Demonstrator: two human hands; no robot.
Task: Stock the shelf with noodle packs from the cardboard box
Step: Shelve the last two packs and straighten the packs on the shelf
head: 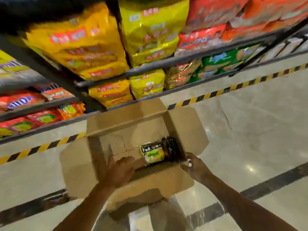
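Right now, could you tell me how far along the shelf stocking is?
Mostly done: the cardboard box looks nearly empty, and the shelf is packed. Neither the left hand nor the right hand holds anything. Left: a yellow-green noodle pack and dark packs.

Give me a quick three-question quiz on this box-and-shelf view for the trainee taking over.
1. True or false: the cardboard box is open at the top.
2. Where in the box do the noodle packs lie: A) right end, B) left end, C) spread across the whole bottom?
3. Which hand rests on the box's near edge at the left, the left hand or the right hand?

Key: 1 true; 2 A; 3 left hand.
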